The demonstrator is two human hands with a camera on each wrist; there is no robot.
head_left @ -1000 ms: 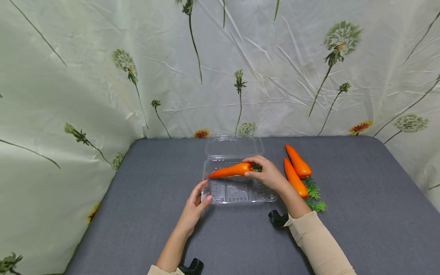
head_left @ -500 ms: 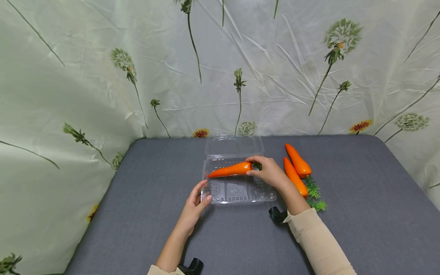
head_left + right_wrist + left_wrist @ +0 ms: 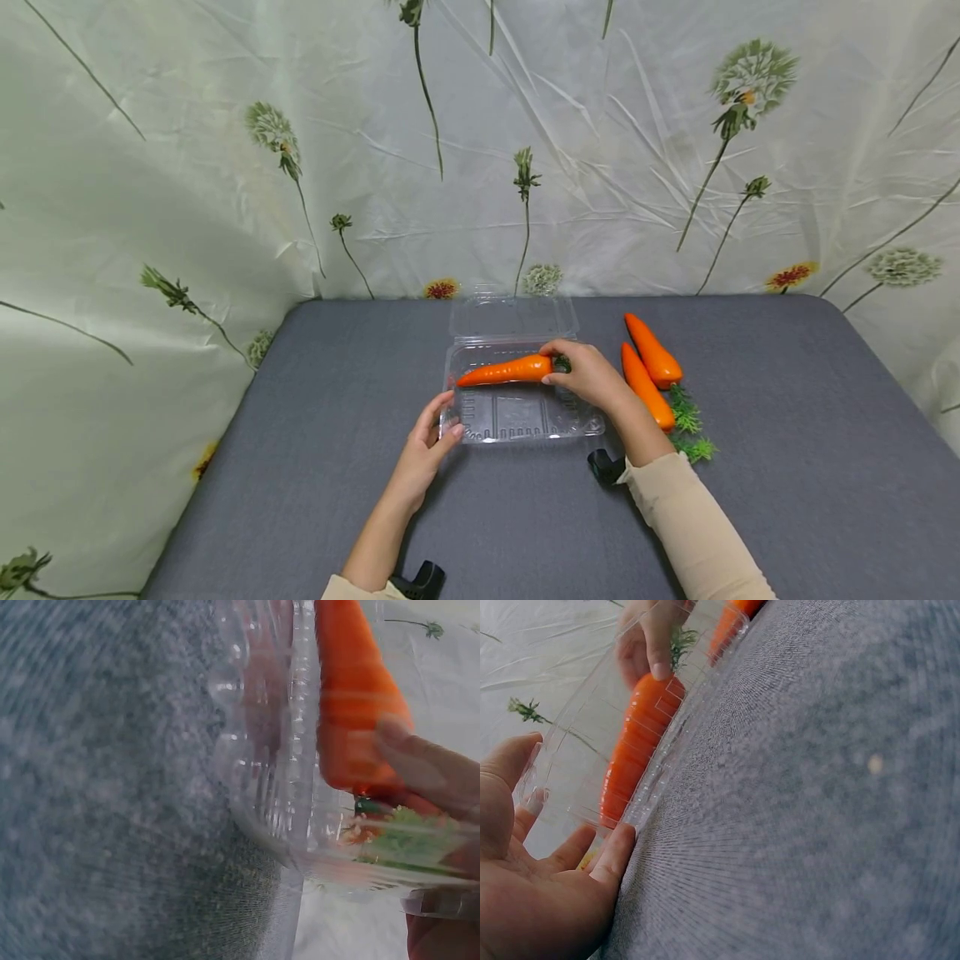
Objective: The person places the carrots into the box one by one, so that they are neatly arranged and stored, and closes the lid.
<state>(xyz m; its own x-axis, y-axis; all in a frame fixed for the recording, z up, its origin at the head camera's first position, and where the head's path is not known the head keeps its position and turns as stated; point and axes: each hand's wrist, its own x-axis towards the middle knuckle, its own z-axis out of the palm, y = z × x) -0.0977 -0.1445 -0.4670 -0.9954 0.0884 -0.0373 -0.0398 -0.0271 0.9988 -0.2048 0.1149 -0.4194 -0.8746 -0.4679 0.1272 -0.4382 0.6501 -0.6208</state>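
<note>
A clear plastic clamshell container [image 3: 517, 417] lies on the table with its lid [image 3: 513, 318] folded back. My right hand [image 3: 581, 373] holds an orange carrot [image 3: 504, 371] by its thick, leafy end, thumb and fingers around the top. This carrot lies along the far side of the container's base, its tip pointing left. In the right wrist view, the green leaves [image 3: 412, 838] show through the plastic below the thumb. My left hand [image 3: 422, 457] grips the container's left end, with the thumb at the near corner and the fingers along the side wall [image 3: 570, 727].
Right of the container, two more carrots [image 3: 652, 352] lie side by side, their green leaves [image 3: 693, 448] towards the near right. The grey table [image 3: 322, 400] meets a flower-printed curtain [image 3: 600, 167] at the back. Black wrist devices [image 3: 603, 468] sit at both wrists.
My right hand has shifted very slightly to the right along the carrot's leafy end. The carrot, the container and my left hand stay nearly where they were.
</note>
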